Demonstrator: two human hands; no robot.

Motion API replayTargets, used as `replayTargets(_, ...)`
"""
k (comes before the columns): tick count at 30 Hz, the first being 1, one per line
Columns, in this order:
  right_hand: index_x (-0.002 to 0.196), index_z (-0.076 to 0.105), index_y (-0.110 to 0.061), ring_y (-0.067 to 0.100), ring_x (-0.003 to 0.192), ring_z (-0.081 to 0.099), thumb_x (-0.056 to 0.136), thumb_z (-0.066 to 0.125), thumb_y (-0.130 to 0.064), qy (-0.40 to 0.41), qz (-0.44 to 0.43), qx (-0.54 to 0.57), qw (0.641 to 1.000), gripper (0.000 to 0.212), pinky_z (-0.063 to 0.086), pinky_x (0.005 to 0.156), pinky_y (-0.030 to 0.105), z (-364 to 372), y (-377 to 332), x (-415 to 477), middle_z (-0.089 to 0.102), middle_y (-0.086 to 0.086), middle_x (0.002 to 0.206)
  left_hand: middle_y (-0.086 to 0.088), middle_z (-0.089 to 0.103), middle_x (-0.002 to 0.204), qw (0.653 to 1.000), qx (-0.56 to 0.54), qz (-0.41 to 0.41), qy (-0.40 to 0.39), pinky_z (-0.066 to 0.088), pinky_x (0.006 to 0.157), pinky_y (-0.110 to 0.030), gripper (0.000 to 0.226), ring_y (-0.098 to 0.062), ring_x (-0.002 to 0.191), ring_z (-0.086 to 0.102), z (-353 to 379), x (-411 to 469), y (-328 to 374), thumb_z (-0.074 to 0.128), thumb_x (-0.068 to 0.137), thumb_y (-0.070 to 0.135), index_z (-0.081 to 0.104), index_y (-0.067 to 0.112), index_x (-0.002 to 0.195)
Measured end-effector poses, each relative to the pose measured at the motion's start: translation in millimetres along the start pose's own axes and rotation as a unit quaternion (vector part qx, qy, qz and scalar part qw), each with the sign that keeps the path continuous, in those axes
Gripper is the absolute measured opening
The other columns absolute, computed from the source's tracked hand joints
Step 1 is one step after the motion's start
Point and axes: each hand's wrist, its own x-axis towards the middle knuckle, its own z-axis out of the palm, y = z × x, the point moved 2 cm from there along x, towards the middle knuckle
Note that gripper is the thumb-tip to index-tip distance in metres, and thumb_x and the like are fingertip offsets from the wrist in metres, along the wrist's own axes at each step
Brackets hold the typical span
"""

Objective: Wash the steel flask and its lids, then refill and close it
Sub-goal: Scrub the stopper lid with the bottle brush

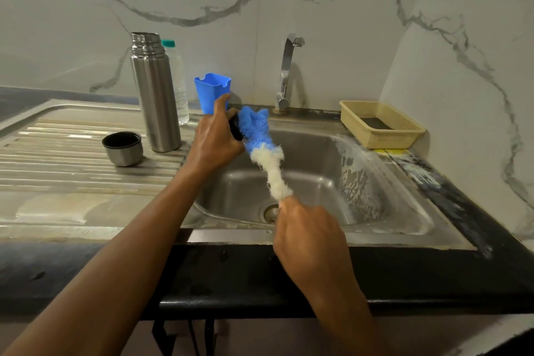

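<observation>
Steel sink [318, 159], dark round lid [234, 130], bristly blue-white brush [261, 139], cylindrical flask [157, 101]

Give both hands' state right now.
Left hand: gripping a small dark lid, mostly hidden.
Right hand: gripping the bottle brush by its handle end.

- On the drainboard [57, 159] to your left stands the steel flask [156, 95]; its cup lid [122, 148] sits just before it, to the left.
- A water bottle [179, 87] stands just behind the flask, to the right.
- The plastic holder [212, 89] stands between bottle and tap [286, 72], behind your left hand [215, 139].
- That hand holds a small lid [234, 130] over the sink basin [318, 170], against the bottle brush [265, 153] in your right hand [309, 237].
- The basket [381, 124] sits right of the tap.
</observation>
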Motion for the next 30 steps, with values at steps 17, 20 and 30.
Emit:
replayTargets(17, 0.127, 0.055, -0.017, 0.011, 0.074, 0.065, 0.107, 0.039, -0.031, 0.017, 0.015, -0.026, 0.999, 0.029, 0.059, 0.068, 0.032, -9.7, 4.8, 12.0, 0.065, -0.004, 0.089, -0.009, 0.072, 0.115, 1.0, 0.012, -0.019, -0.002, 0.046, 0.08, -0.027, 0.07, -0.026, 0.095, 0.069, 1.1, 2.7, 0.9, 0.088, 0.073, 0.031, 0.057, 0.007, 0.131)
replayTargets(20, 0.122, 0.054, -0.023, 0.006, 0.07, 0.062, 0.107, 0.034, -0.039, 0.009, 0.016, -0.023, 1.0, 0.03, 0.057, 0.066, 0.024, -10.3, 4.3, -10.6, 0.061, -0.007, 0.084, -0.004, 0.074, 0.102, 1.0, 0.016, -0.009, -0.008, 0.05, 0.079, -0.026, 0.06, -0.016, 0.081, 0.066, -2.8, 2.3, -0.1, 0.088, 0.072, 0.027, 0.066, 0.011, 0.125)
replayTargets(30, 0.127, 0.055, -0.014, 0.015, 0.08, 0.066, 0.107, 0.039, -0.027, 0.013, 0.021, -0.033, 0.999, 0.028, 0.053, 0.067, 0.03, -5.5, -5.2, 18.6, 0.067, 0.001, 0.095, -0.006, 0.074, 0.085, 0.999, 0.024, -0.044, -0.012, 0.055, 0.074, -0.039, 0.039, -0.025, 0.076, 0.067, -2.0, 1.9, 7.6, 0.081, 0.071, 0.02, 0.072, 0.008, 0.107)
